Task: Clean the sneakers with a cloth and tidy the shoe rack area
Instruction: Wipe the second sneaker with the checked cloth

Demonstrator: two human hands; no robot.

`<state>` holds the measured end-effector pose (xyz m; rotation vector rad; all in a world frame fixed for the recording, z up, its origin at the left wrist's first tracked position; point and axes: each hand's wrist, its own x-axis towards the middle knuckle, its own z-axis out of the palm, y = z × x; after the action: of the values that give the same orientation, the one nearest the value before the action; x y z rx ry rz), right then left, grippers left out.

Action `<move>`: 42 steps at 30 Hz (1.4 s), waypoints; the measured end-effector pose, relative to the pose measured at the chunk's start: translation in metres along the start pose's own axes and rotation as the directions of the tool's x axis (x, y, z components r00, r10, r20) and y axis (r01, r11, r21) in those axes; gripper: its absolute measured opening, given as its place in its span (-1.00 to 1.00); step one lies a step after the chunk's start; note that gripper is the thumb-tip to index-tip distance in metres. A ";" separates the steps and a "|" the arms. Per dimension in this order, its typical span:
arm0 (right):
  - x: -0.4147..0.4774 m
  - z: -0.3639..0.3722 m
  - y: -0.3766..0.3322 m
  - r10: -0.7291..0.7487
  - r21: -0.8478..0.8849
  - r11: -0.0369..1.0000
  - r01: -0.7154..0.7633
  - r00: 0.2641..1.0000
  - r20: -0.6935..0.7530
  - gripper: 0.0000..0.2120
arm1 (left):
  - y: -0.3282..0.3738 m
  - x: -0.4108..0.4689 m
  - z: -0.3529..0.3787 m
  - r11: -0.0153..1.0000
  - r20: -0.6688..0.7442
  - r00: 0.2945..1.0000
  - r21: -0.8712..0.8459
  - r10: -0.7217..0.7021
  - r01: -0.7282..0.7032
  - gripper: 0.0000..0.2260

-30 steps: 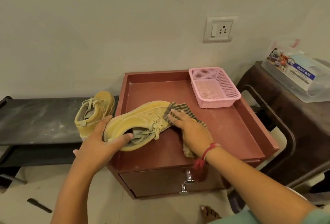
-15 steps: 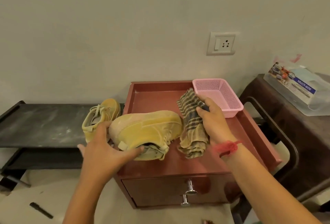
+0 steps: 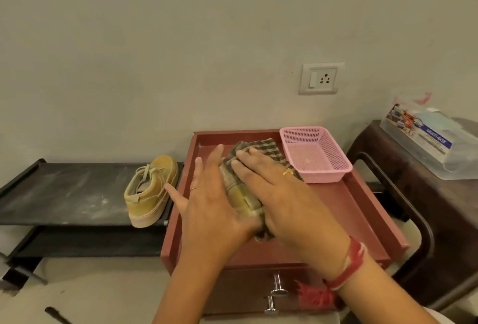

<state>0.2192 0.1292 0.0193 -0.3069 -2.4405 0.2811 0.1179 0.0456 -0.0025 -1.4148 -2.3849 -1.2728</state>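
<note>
One tan sneaker (image 3: 152, 189) stands upright at the right end of the dusty black shoe rack (image 3: 64, 194). On the red-brown cabinet top (image 3: 362, 207) both of my hands close around a bunched checked cloth (image 3: 240, 194). My left hand (image 3: 209, 202) presses its left side with the fingers stretched out. My right hand (image 3: 282, 194) lies flat over its top and right side. The second sneaker does not show; I cannot tell whether it lies under the cloth and my hands.
An empty pink basket (image 3: 315, 155) sits at the cabinet's back right corner. A dark side table (image 3: 439, 207) with a clear plastic box (image 3: 426, 142) stands to the right. Metal drawer knobs (image 3: 278, 287) face me. A small dark object (image 3: 55, 314) lies on the floor.
My left hand left the sneaker it held at the cabinet's left edge and came to the cloth. That sneaker has gone out of sight. Both hands now press the bundled cloth.
</note>
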 end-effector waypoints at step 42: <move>-0.002 0.046 0.019 0.052 0.350 0.935 -0.048 0.999 -0.002 -0.45 | -0.037 -0.009 -0.006 0.993 -0.007 0.996 0.066 -0.094 0.094 0.07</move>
<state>0.1945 0.1410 -0.0220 -0.2109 -2.3180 0.7242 0.0933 0.0268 -0.0249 -1.2952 -2.4932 -1.2029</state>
